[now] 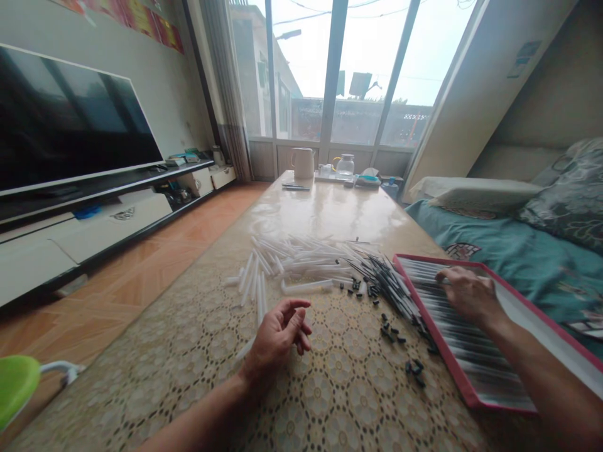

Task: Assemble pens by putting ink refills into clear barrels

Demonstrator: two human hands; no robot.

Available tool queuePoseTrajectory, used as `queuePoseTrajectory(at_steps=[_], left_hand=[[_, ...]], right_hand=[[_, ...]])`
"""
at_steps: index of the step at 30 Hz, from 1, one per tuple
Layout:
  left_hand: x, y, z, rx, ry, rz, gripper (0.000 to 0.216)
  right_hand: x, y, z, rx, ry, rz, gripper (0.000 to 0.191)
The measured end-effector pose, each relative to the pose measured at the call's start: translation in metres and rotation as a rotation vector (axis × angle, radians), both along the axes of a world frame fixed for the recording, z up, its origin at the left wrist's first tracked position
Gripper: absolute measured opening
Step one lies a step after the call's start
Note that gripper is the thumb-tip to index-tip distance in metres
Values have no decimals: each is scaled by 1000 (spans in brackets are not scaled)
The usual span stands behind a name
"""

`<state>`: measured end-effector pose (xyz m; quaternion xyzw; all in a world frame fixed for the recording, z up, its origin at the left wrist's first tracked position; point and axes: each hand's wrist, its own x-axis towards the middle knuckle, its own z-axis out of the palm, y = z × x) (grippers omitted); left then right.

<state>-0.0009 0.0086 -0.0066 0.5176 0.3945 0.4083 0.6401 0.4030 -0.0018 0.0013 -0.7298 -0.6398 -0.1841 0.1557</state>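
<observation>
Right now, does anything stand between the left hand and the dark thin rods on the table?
Yes, but only low things: a few loose black pieces lie on the patterned tabletop between the left hand and the dark thin rods, close to the rods. Nothing taller shows in that gap.

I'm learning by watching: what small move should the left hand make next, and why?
Probably reach forward for one of the white tubes: the left hand is loosely curled with nothing visible in it, and tubes lie just beyond, while the right hand is at the pink-rimmed box.
</observation>
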Motion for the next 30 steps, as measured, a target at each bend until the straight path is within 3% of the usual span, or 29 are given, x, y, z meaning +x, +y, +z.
queuePoseTrajectory(at_steps=[5, 11, 15, 22, 26, 30], left_hand=[[2, 0, 0, -12, 5, 9, 36], [2, -2, -3, -13, 30, -12, 30], [2, -4, -6, -6, 32, -46, 25], [3, -5, -2, -13, 32, -44, 22], [3, -4, 1, -72, -55, -33, 30], [3, -4, 1, -224, -262, -30, 47]], right_hand=[[-43, 12, 9, 37, 58, 76, 13], [-159, 34, 6, -107, 179, 388, 19], [-211, 46, 1, -128, 202, 435, 18], [-221, 53, -1, -121, 255, 415, 13], [-214, 35, 6, -114, 309, 432, 9], [-221, 6, 15, -113, 449, 556, 7]])
